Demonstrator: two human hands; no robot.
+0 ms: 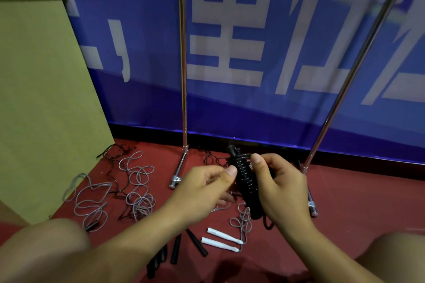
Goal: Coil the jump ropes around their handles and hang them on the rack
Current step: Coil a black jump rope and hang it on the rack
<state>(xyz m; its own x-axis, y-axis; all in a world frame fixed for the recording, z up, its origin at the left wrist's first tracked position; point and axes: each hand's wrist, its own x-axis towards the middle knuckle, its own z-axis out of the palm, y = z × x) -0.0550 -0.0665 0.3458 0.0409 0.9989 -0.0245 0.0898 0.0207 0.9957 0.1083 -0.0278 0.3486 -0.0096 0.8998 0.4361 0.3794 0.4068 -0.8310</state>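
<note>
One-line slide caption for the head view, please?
Both hands, left and right, grip a black coiled jump rope above loose ropes on the red floor.

The rack (183, 57) poles ran out past the top edge, so its bar was unseen. The right hand (279, 187) covered part of the black coiled rope (245, 181). The banner (241, 37) lettering was blurred. Both knees were cut off below.

Backdrop and surroundings

A blue banner (253, 103) with white characters was hung at twelve o'clock; a cardboard sheet (41, 99) was propped at nine on red floor (358, 200).
</note>
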